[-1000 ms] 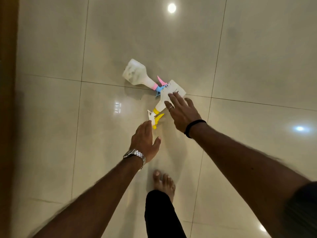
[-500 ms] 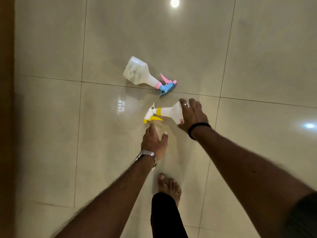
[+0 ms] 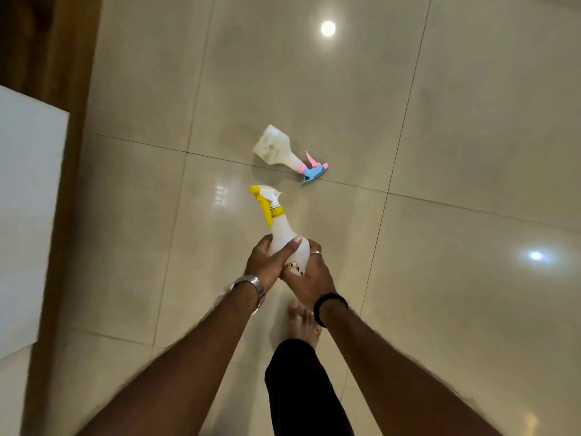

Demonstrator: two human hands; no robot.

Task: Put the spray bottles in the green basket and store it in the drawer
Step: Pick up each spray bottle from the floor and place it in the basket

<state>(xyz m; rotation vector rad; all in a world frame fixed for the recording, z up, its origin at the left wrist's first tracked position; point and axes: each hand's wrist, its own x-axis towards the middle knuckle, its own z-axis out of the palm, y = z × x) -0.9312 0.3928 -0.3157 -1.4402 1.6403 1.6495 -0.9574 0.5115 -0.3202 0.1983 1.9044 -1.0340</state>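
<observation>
We seem to be indoors in a home. Large glossy beige floor tiles point(image 3: 314, 89) fill most of the frame, mirroring round ceiling lights point(image 3: 328, 28) at upper centre. A dark wooden strip point(image 3: 63, 58) runs down the left edge beside a white surface point(image 3: 28, 215), and a bare foot point(image 3: 301, 325) stands at lower centre.

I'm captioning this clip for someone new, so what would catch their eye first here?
Both hands, the left hand and right hand, clasp the yellow-trigger spray bottle at centre, nozzle pointing away. Beyond it, the pink-and-blue-trigger spray bottle lies on its side on the glossy tiled floor.
</observation>
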